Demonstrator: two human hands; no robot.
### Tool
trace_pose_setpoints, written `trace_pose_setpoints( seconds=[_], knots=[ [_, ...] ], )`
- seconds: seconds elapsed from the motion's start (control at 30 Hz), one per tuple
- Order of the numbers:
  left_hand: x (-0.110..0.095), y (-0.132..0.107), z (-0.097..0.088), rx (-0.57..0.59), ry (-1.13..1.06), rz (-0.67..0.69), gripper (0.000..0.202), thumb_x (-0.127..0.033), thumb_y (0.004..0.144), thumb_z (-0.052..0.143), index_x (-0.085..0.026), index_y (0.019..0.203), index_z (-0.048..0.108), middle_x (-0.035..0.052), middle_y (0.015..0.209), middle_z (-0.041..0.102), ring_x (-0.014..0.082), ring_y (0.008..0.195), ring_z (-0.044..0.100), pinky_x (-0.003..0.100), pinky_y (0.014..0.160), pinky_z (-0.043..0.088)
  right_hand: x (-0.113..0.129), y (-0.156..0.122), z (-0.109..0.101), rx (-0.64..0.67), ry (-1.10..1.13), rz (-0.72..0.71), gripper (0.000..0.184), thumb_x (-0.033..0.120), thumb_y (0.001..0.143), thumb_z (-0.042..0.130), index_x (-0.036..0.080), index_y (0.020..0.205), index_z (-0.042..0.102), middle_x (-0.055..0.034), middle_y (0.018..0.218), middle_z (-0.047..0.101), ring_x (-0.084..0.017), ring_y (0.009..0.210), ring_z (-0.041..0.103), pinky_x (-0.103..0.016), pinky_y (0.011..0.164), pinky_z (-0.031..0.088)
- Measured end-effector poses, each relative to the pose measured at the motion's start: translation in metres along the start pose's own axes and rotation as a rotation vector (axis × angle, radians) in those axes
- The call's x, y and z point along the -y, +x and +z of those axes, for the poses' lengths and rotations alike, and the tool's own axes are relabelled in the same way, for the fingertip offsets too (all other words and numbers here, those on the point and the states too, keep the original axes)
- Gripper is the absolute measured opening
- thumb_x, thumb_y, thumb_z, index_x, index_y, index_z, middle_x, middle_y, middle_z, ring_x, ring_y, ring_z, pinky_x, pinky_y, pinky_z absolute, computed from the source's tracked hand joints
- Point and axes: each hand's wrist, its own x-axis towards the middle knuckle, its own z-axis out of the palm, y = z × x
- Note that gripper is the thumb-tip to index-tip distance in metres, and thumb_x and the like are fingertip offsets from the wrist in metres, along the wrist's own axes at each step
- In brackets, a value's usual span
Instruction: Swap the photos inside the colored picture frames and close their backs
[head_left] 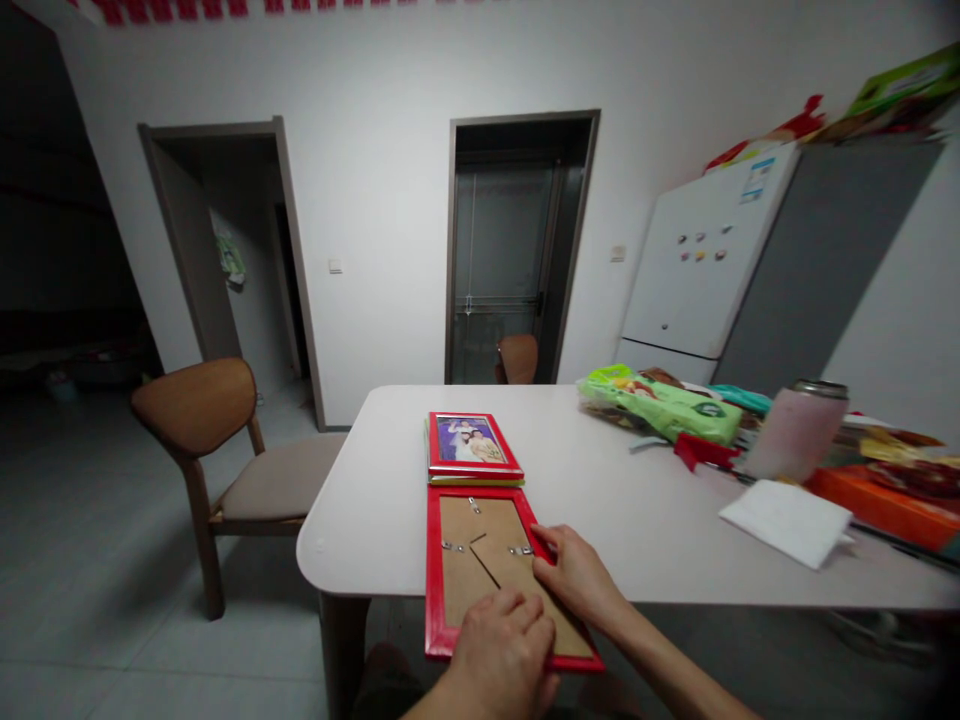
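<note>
A red picture frame point(435, 590) lies face down at the table's near edge, its lower end jutting out past it. Its brown backing board point(465, 580) shows metal turn clips and a slit stand piece. My left hand point(504, 645) is closed at the frame's lower end, fingers curled over the backing; the fingertips are partly hidden. On the right side, my right hand point(574, 572) grips the red border, with thumb and fingers near a clip point(520, 551). Just beyond, another red frame point(474, 468) lies face up on a stack, showing a photo of people point(472, 440).
The white table point(375, 480) carries a green package point(667, 405), a pink jar point(799, 435), white tissue point(787, 520) and an orange box point(885, 505) on the right. A wooden chair point(277, 480) stands left. Behind are a fridge point(697, 260) and two doorways.
</note>
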Motion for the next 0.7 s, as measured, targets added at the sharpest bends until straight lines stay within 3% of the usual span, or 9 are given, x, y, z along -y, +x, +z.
trace_pose_setpoints(
  seconds=[0.07, 0.13, 0.2, 0.27, 0.47, 0.7],
  knots=[
    [0.014, -0.001, -0.010, -0.006, -0.116, -0.134, 0.026, -0.030, 0.067, 0.056, -0.020, 0.091, 0.054, 0.0056, 0.096, 0.059, 0.0214, 0.089, 0.051, 0.033, 0.080, 0.041, 0.000, 0.001, -0.001, 0.002, -0.001, -0.031, 0.041, 0.016, 0.060, 0.042, 0.014, 0.097, 0.059, -0.0106, 0.101, 0.055, -0.019, 0.094, 0.051, -0.026, 0.084, 0.037],
    [0.034, -0.004, -0.018, -0.094, -0.166, -0.340, 0.038, -0.030, 0.068, 0.054, -0.016, 0.104, 0.050, 0.0104, 0.110, 0.053, 0.0244, 0.102, 0.045, 0.036, 0.089, 0.034, 0.001, 0.004, -0.004, 0.020, -0.003, -0.063, 0.040, 0.016, 0.060, 0.043, 0.015, 0.096, 0.060, -0.0102, 0.108, 0.052, -0.019, 0.099, 0.049, -0.025, 0.087, 0.035],
    [0.053, -0.006, -0.020, -0.151, -0.189, -0.496, 0.052, -0.027, 0.068, 0.052, -0.011, 0.116, 0.041, 0.0139, 0.123, 0.042, 0.0255, 0.114, 0.035, 0.036, 0.096, 0.025, 0.002, 0.006, -0.006, 0.049, -0.018, -0.072, 0.038, 0.016, 0.061, 0.043, 0.016, 0.094, 0.061, -0.0094, 0.107, 0.053, -0.018, 0.098, 0.050, -0.025, 0.086, 0.035],
    [0.066, -0.007, -0.018, -0.132, -0.200, -0.576, 0.058, -0.024, 0.068, 0.050, -0.009, 0.121, 0.035, 0.0135, 0.127, 0.037, 0.0237, 0.118, 0.031, 0.032, 0.099, 0.021, 0.005, 0.008, -0.007, 0.061, -0.047, -0.065, 0.035, 0.018, 0.064, 0.042, 0.016, 0.092, 0.062, -0.0089, 0.103, 0.055, -0.017, 0.093, 0.052, -0.025, 0.084, 0.037],
    [0.070, -0.009, -0.008, -0.075, -0.134, -0.619, 0.059, -0.024, 0.069, 0.045, -0.003, 0.123, 0.032, 0.0147, 0.129, 0.034, 0.0218, 0.120, 0.028, 0.028, 0.100, 0.019, 0.009, 0.012, 0.000, 0.030, -0.086, -0.081, 0.029, 0.020, 0.070, 0.041, 0.017, 0.087, 0.064, -0.0080, 0.095, 0.057, -0.015, 0.085, 0.053, -0.023, 0.077, 0.038],
    [0.078, -0.013, -0.003, -0.156, -0.200, -0.593, 0.061, -0.021, 0.067, 0.044, -0.004, 0.124, 0.030, 0.0131, 0.129, 0.034, 0.0204, 0.119, 0.029, 0.027, 0.100, 0.019, 0.011, 0.011, 0.002, -0.005, -0.087, -0.093, 0.029, 0.023, 0.074, 0.040, 0.017, 0.089, 0.064, -0.0086, 0.090, 0.057, -0.016, 0.082, 0.053, -0.024, 0.074, 0.038]
  ],
)
